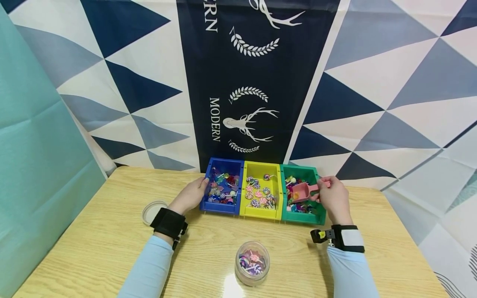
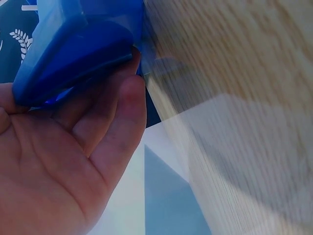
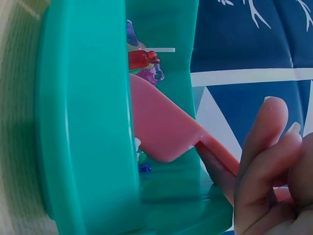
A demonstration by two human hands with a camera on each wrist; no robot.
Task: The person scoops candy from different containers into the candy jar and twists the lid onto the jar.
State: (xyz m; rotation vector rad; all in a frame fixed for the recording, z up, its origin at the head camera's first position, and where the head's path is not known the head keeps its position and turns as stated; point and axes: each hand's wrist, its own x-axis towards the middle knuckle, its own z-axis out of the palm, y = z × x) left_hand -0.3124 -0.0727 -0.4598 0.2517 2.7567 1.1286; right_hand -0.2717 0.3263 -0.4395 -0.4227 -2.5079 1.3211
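Note:
My left hand [image 1: 191, 194] grips the outer side wall of the blue bin [image 1: 220, 208], thumb at the rim and fingers under its lip, as the left wrist view shows. In my right hand [image 1: 334, 198] is the handle of a pink scoop [image 1: 300, 192], whose bowl dips into the green bin [image 1: 303, 217] among colourful charms. Between these two bins sits the yellow bin [image 1: 259, 212], holding several swirl lollipop charms [image 1: 258, 193]. The blue bin carries mixed small charms [image 1: 224, 186]. Seen from the right wrist, the scoop [image 3: 164, 122] is partly hidden by the green wall [image 3: 88, 117].
A clear round jar [image 1: 252, 263] with swirl charms inside stands near the table's front. Its pale round lid [image 1: 152, 212] lies beside my left wrist. Behind the bins, a patterned cloth [image 1: 242, 140] hangs at the back edge of the wooden table [image 1: 208, 248].

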